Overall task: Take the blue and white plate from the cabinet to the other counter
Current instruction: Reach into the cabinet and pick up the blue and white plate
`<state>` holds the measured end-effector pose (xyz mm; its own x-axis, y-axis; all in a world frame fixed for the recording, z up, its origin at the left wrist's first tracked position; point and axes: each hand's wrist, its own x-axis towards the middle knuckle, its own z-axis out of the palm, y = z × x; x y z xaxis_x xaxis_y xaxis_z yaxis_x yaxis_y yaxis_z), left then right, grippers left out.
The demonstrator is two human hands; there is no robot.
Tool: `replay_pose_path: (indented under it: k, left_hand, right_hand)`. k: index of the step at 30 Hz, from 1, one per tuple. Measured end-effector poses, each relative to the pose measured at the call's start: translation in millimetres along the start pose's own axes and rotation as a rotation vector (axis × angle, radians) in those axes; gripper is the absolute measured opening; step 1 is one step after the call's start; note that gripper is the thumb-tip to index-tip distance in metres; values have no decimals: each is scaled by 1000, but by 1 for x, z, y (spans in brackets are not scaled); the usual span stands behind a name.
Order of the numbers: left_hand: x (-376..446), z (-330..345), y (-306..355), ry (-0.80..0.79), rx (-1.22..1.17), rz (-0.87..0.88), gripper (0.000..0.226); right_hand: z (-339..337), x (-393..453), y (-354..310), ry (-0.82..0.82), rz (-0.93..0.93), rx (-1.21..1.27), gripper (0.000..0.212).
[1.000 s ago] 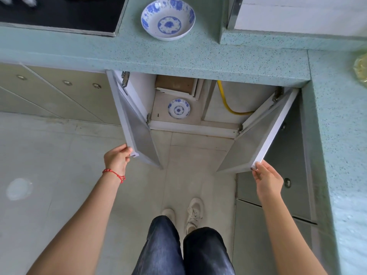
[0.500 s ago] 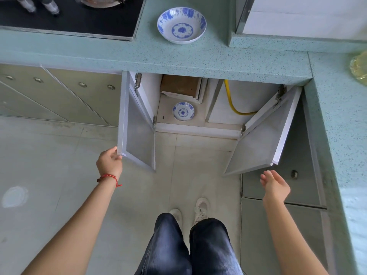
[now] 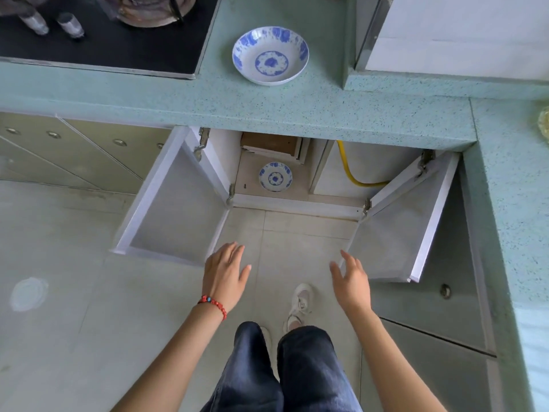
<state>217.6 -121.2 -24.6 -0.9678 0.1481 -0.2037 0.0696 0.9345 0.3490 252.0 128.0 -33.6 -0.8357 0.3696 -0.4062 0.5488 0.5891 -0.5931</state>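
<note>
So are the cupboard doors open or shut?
Open. Both doors, the left door and the right door, swing outward, showing the plate inside.

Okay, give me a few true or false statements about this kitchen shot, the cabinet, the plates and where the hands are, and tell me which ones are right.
1. Both cabinet doors, the left door and the right door, stand open. True.
2. The left hand is holding the plate in the cabinet. False: both hands are empty and out in front of the cabinet, over the floor.
3. A yellow hose runs inside the cabinet, right of the plate. True.
4. The plate on the counter sits on the black stovetop. False: it rests on the green counter beside it.
5. The right hand grips the right door. False: it is open and holds nothing.
</note>
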Motion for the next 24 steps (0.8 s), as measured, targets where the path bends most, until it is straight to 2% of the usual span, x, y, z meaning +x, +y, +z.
replay_pose_path:
  k: [5, 12, 24]
  left_hand:
    - [51, 19, 24, -95, 77, 38, 45]
    - [103, 45, 16, -177, 155, 50, 48]
    - [216, 156, -64, -198, 234, 81, 51]
  right_hand:
    - [-2, 53, -3, -88, -121, -161, 42]
    - [18, 110, -2, -136, -153, -264, 43]
    - [138, 236, 24, -58, -250, -262, 44]
